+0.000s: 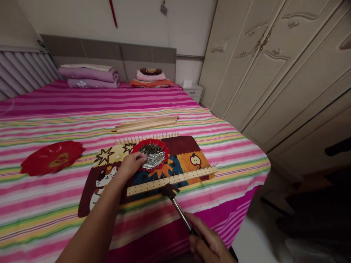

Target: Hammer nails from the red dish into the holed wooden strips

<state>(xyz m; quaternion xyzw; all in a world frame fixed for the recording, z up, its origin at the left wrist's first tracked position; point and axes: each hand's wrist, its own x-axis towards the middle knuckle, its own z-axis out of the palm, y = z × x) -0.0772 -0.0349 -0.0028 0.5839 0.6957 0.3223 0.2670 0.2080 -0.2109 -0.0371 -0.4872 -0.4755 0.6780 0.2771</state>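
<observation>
Striped bed (233, 146) is filling the scene; wardrobe (246, 73) is standing right. Left hand (133, 164), fingers partly curled, is reaching to nails (154, 159) in the bowl (166, 150); cannot tell if any are pinched. Right hand (207, 241) is gripping the hammer (180, 211), fingers wrapped, head pointing toward the nail-studded strip (175, 179).

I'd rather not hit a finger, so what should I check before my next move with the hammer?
1. Claw hammer held by its handle: ok, right hand.
2. Left hand away from the hammer head: ok, at the red dish.
3. Nails within reach: ok.
4. Nail picked up: cannot tell.
5. Wooden strip held steady: not ok, no hand on it.
6. Firm backing: probably not ok, mat on a bed.
</observation>
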